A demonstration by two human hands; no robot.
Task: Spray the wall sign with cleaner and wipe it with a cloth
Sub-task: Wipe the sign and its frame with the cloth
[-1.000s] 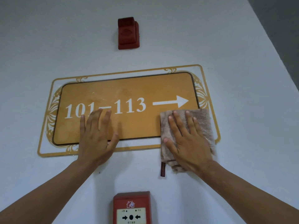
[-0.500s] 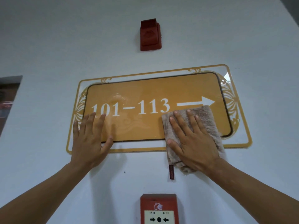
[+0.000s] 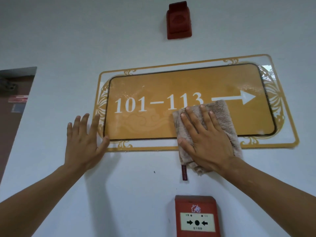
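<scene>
An orange wall sign (image 3: 153, 82) reading "101–113" with a white arrow hangs on the white wall inside a clear panel with a gold ornate border. Fine wet droplets speckle its upper left part. A beige terry cloth (image 3: 220, 115) lies flat against the sign's lower middle and hangs below its bottom edge. My right hand (image 3: 206, 142) presses flat on the cloth, fingers spread. My left hand (image 3: 83, 142) rests flat on the wall at the sign's lower left corner, fingers apart, thumb touching the border. No spray bottle is in view.
A red alarm sounder (image 3: 178, 20) is mounted above the sign. A red fire call point (image 3: 196, 218) sits below it. A dark doorway (image 3: 13, 106) opens at the far left. A small dark red tag (image 3: 184, 172) dangles from the cloth.
My right hand has slid the cloth leftward along the sign's lower part. My left hand has moved left off the sign face to its corner. The view has shifted left.
</scene>
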